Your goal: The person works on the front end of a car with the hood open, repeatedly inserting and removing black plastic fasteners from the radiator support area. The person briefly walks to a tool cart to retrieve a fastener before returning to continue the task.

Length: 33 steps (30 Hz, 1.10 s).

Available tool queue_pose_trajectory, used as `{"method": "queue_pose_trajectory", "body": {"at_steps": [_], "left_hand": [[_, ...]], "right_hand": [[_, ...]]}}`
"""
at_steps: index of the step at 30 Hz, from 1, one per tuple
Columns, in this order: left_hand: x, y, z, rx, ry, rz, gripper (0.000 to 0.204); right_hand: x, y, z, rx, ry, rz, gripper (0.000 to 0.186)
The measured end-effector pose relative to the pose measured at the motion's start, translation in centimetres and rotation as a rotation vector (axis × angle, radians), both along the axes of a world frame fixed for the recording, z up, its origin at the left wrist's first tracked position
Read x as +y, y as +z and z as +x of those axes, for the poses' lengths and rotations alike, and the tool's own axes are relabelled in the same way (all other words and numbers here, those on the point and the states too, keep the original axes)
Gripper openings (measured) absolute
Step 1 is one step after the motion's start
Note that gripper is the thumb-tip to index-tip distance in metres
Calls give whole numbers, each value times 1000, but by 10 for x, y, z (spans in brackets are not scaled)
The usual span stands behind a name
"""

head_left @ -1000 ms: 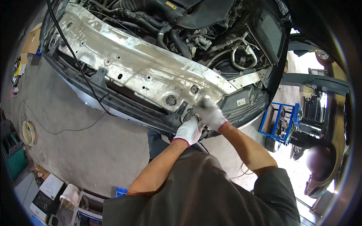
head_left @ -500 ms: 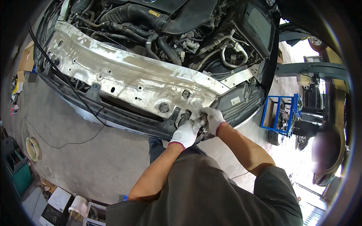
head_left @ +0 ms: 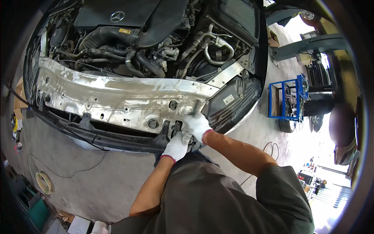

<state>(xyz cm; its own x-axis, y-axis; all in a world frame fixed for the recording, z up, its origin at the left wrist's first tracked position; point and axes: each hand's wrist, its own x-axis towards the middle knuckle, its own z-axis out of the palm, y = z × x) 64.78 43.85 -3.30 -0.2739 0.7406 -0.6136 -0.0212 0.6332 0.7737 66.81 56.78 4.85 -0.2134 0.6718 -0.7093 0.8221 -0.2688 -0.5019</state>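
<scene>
Both of my hands wear white knit gloves and meet at the right end of a car's bare metal front panel (head_left: pixel 117 103), beside the headlight (head_left: pixel 233 97). My left hand (head_left: pixel 176 147) is closed at the panel's lower edge, next to a small black bracket (head_left: pixel 165 128). Just above and to its right, my right hand (head_left: pixel 198 127) has its fingers curled down over the same spot, close to the left fingertips. Whatever the fingers grip there is hidden by the gloves. A dark round plug (head_left: pixel 153 123) sits in the panel left of my hands.
Behind the panel lies the open engine bay with hoses and a black engine cover (head_left: pixel 105 13). The black bumper edge (head_left: pixel 128 141) runs along the front. A blue metal cart (head_left: pixel 270 100) stands at right, near a grey lift arm (head_left: pixel 311 43). A cable (head_left: pixel 76 176) crosses the floor.
My view has swung, so the car sits further left and lower. Against the panel, my right hand has shifted slightly up and inward; my left hand has stayed nearly in place.
</scene>
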Motion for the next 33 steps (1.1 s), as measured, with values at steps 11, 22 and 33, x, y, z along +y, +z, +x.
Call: {"method": "queue_pose_trajectory", "body": {"at_steps": [11, 22, 33], "left_hand": [[3, 10, 0, 18, -39, -11, 62], [-11, -26, 10, 342, -272, 103, 53], [-5, -27, 10, 302, -192, 165, 57]], "right_hand": [[23, -26, 21, 100, 394, -30, 33], [12, -14, -2, 95, 1403, 204, 44], [11, -30, 21, 311, 610, 158, 39]]}}
